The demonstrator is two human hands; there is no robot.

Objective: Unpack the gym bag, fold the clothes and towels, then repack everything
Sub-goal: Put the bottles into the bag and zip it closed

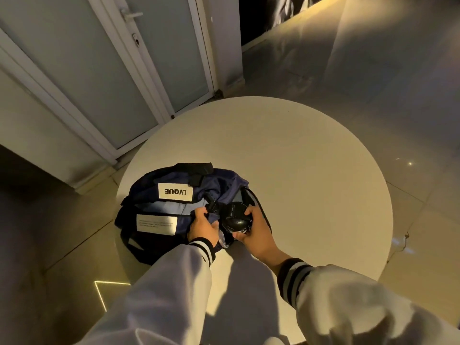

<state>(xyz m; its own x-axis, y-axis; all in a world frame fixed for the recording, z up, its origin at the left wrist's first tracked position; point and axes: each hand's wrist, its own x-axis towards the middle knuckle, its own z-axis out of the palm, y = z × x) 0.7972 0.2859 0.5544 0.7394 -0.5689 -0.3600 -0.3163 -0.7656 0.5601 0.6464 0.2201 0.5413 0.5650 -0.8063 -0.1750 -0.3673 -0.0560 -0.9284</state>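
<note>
A round matte white table (298, 158) stands on a glossy pale tiled floor (373, 70) washed in warm yellow light. White-framed frosted glass doors (82, 70) stand beyond the table's far left edge.

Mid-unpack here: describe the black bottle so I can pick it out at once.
On the round white table, the navy gym bag lies at the near left edge. At its open right end, the right hand grips the black bottle. It is the only hard, glossy, round-topped thing there, unlike the soft blue fabric around it.
</note>
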